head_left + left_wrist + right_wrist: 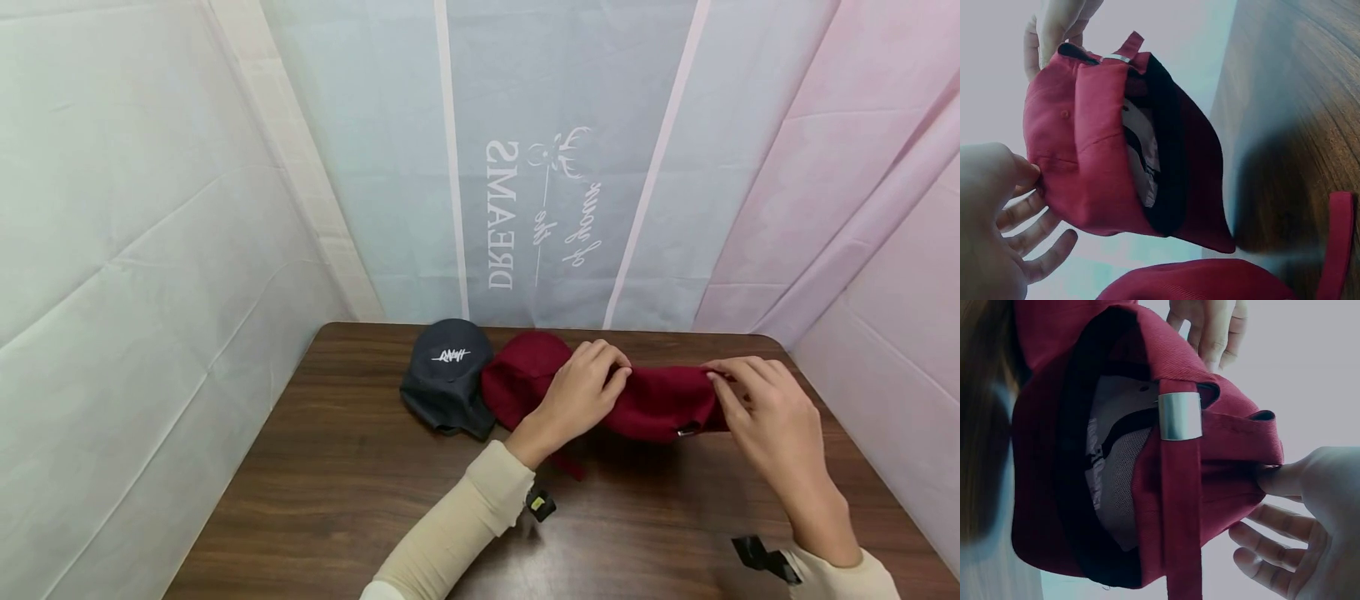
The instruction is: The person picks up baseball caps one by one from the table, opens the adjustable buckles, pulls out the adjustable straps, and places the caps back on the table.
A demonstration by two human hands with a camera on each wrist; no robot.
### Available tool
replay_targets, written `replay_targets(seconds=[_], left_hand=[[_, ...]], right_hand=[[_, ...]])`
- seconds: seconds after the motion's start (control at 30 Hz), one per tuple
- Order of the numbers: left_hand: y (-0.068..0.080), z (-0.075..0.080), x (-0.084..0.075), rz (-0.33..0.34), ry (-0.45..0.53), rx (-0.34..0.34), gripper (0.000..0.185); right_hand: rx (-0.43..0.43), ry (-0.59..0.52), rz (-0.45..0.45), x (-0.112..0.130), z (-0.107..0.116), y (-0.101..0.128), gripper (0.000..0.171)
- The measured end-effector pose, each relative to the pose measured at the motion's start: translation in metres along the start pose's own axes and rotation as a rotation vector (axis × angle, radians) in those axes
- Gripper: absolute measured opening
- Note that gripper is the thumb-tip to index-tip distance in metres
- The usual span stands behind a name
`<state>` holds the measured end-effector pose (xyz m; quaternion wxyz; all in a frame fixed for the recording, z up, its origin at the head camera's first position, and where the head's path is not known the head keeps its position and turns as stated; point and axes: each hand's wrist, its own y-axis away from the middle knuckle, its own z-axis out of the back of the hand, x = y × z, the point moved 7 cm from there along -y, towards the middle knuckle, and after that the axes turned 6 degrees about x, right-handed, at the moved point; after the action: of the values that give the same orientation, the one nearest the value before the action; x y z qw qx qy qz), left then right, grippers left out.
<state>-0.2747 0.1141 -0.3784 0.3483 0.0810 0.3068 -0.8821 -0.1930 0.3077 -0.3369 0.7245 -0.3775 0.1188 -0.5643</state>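
A dark red cap [663, 404] is held up above the table between both hands. My left hand [585, 387] pinches its fabric on the left side, thumb against fingers. At the opposite end my right hand [776, 417] pinches the cap between thumb and fingers. The right wrist view shows the cap's dark inner band, pale lining and a strap with a metal buckle [1180, 416]. A second dark red cap [528, 367] lies on the table, partly hidden behind my left hand. Touching it on the left is a dark grey cap [450, 354] with white lettering.
The brown wooden table [330, 500] has its far edge against a pale blue printed curtain [555, 83]. Light fabric walls stand at the left and right sides. A red strap [568, 465] from the lying cap extends toward the near side.
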Motion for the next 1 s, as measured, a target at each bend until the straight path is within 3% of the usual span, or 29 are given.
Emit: replay_targets(seconds=[0.53, 1.0], left_hand=[[0.004, 0.018, -0.003, -0.002, 0.089, -0.047, 0.014], [0.009, 0.026, -0.003, 0.007, 0.193, -0.041, 0.014]], right_hand=[[-0.055, -0.041, 0.033, 0.016, 0.012, -0.008, 0.017], [-0.075, -0.060, 0.062, 0.028, 0.019, -0.014, 0.014]])
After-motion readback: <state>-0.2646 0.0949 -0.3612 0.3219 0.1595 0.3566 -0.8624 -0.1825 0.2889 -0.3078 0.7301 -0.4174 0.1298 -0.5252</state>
